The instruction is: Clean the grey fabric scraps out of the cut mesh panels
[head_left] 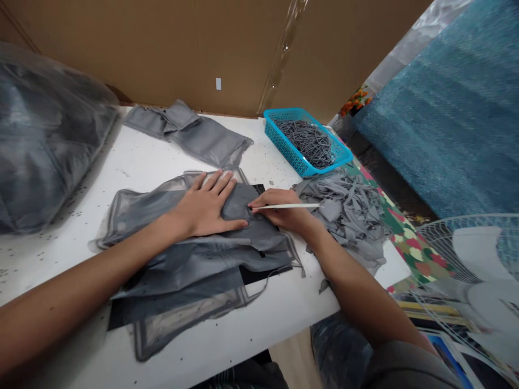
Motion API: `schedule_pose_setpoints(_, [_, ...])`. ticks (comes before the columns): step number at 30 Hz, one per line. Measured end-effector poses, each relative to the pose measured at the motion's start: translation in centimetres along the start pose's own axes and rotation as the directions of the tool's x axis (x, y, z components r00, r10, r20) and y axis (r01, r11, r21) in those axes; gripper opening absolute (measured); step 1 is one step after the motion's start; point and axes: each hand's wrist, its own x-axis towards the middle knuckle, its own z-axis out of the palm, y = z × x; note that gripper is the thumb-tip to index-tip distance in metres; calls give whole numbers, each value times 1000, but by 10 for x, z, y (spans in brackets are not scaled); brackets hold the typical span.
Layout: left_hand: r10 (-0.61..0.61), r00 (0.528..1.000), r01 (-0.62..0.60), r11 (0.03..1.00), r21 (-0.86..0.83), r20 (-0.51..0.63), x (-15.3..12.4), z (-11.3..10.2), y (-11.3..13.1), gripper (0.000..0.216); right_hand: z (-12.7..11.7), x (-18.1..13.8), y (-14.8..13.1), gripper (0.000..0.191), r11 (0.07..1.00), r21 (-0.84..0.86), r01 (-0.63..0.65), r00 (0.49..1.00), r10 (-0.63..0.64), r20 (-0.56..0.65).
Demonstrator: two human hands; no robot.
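My left hand (208, 205) lies flat, fingers spread, on a stack of grey fabric pieces (178, 259) in the middle of the white table (121, 162). A black sheet (121, 316) shows under the stack. Just to the right, my right hand (284, 212) pinches a thin white stick (292, 206) that lies level, its tip touching the fabric beside my left thumb.
A heap of grey fabric strips (348, 213) lies right of my right hand. Behind it stands a turquoise basket (284, 141) with grey cords. More folded grey fabric (190, 132) lies at the back, a plastic-wrapped grey bundle (44, 140) at left, and a white fan (474, 270) at right.
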Motion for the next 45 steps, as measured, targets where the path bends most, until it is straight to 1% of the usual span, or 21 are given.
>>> schedule_pose_setpoints(2, [0,1000,0,1000,-6,10,0,-1,0,116,6,3,1,18,983,-185,-5,1000,5,4])
schedule_pose_setpoints(3, [-1,1000,1,1000,-7,16,0,-1,-1,116,10,6,1,19,968,-250,-21,1000,19,-12])
schedule_pose_setpoints(4, [-3,1000,3,1000,-6,21,0,-1,-1,116,13,9,1,19,957,-287,-45,999,37,-35])
schedule_pose_setpoints(6, [-5,1000,5,1000,1,23,-1,-1,0,116,18,14,2,20,953,-284,-102,992,77,-98])
schedule_pose_setpoints(7, [-6,1000,6,1000,5,17,-2,-1,0,115,19,17,3,20,962,-243,-127,986,97,-133])
schedule_pose_setpoints(9, [-1,1000,1,1000,7,-2,-1,1,2,115,18,19,2,20,985,-92,-147,972,126,-200])
schedule_pose_setpoints(12, [-4,1000,3,1000,-13,-23,3,1,1,115,12,19,-6,21,983,138,-124,938,161,-306])
schedule_pose_setpoints(15, [10,1000,-9,997,-78,4,9,-12,-10,114,4,20,-25,24,969,225,-105,910,184,-371])
schedule_pose_setpoints(17, [48,999,-45,990,-135,20,7,-25,-22,113,2,22,-41,21,959,258,-119,916,206,-344])
schedule_pose_setpoints(19, [80,997,-77,986,-149,14,-1,-36,-32,115,6,26,-53,16,940,299,-162,942,238,-237])
schedule_pose_setpoints(21, [75,997,-71,991,-118,33,-15,-37,-38,123,15,31,-61,11,922,327,-208,959,258,-116])
schedule_pose_setpoints(22, [61,996,-55,993,-102,58,-23,-34,-39,127,20,34,-63,9,916,333,-222,962,261,-79])
schedule_pose_setpoints(24, [15,996,-8,996,-87,87,-37,-22,-37,132,31,39,-65,6,915,333,-228,964,261,-55])
schedule_pose_setpoints(25, [-11,998,17,996,-83,67,-43,-15,-35,133,35,41,-66,6,917,330,-226,966,255,-46])
schedule_pose_setpoints(28, [-81,995,77,994,-76,-60,-56,0,-29,133,44,46,-67,7,925,316,-210,975,223,-3])
schedule_pose_setpoints(29, [-93,992,87,993,-76,-81,-58,3,-28,132,46,47,-66,7,928,309,-208,976,218,3])
schedule_pose_setpoints(31, [-100,993,96,993,-69,-61,-60,3,-27,125,49,48,-65,8,929,301,-214,973,229,-16])
schedule_pose_setpoints(34, [-101,994,102,994,-43,38,-58,-2,-27,103,54,48,-60,10,923,308,-230,963,261,-65])
schedule_pose_setpoints(36, [-111,989,114,993,-25,94,-55,-5,-28,95,56,47,-57,10,917,321,-238,960,271,-63])
schedule_pose_setpoints(41, [-162,964,169,985,-18,209,-50,-13,-26,100,57,46,-54,9,900,366,-238,962,269,-36])
schedule_pose_setpoints(45, [-184,950,195,981,-19,251,-49,-18,-23,101,55,47,-55,9,904,370,-216,969,246,-35])
